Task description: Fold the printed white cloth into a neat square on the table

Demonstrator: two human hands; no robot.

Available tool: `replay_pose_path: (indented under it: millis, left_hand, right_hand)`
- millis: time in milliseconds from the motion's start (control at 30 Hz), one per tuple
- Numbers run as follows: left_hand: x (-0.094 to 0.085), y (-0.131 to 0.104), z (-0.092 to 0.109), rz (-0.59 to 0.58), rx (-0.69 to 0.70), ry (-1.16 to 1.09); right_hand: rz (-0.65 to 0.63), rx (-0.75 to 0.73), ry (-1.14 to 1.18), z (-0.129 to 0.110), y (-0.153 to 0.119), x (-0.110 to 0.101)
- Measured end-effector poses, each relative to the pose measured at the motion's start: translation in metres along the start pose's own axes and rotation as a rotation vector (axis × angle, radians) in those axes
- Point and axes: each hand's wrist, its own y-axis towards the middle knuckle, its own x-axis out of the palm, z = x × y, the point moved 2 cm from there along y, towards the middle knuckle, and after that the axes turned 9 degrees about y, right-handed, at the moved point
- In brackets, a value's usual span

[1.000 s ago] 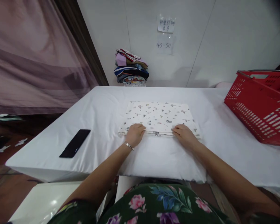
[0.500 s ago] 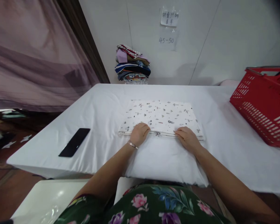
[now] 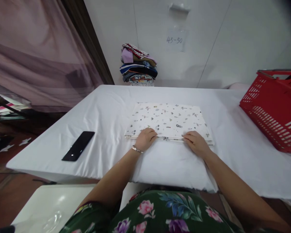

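Note:
A white cloth (image 3: 168,118) with small grey and green printed figures lies folded into a flat rectangle in the middle of the table. Its layered near edge faces me. My left hand (image 3: 146,138), with a silver bracelet at the wrist, pinches that edge left of centre. On the same edge, right of centre, my right hand (image 3: 196,142) has its thumb and fingers closed on the fabric. Both hands rest low against the table, and the cloth between them lies flat.
The table wears a white tablecloth (image 3: 106,110). A black phone (image 3: 79,146) lies on the left, and a red plastic basket (image 3: 276,110) stands at the right. Behind the far edge rises a stack of folded fabrics (image 3: 138,64). A white stool (image 3: 53,204) is at lower left.
Both hands keep their hold at nearly the same places on the cloth's near edge. The whole view has shifted very slightly; nothing else has visibly moved.

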Motion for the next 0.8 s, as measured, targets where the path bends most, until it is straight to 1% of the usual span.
replay_pose_path:
  millis: [67, 167, 233, 400, 567, 700, 800]
  left_hand:
    - [0.0, 0.002, 0.0, 0.025, -0.011, -0.004]
    - [-0.001, 0.005, 0.002, 0.075, -0.033, 0.023]
    - [-0.002, 0.006, 0.003, 0.09, -0.047, 0.051]
    - [-0.003, 0.005, 0.005, 0.067, -0.054, 0.096]
    - [-0.002, 0.001, 0.007, 0.038, -0.031, 0.063]
    - [0.0, 0.006, 0.02, 0.052, -0.008, 0.064]
    - [0.004, 0.018, 0.035, 0.02, 0.002, 0.104]
  right_hand:
    - [0.031, 0.01, -0.004, 0.0, 0.001, 0.001]
    - [0.134, 0.0, -0.02, -0.002, 0.004, 0.001]
    - [0.173, -0.017, -0.046, -0.004, 0.005, 0.001]
    - [0.123, -0.059, -0.093, -0.006, 0.005, 0.002]
    - [0.129, -0.035, -0.055, -0.008, 0.003, 0.002]
    - [0.161, -0.009, -0.01, -0.01, 0.005, 0.003]
    - [0.172, -0.019, -0.011, -0.011, 0.007, 0.003]
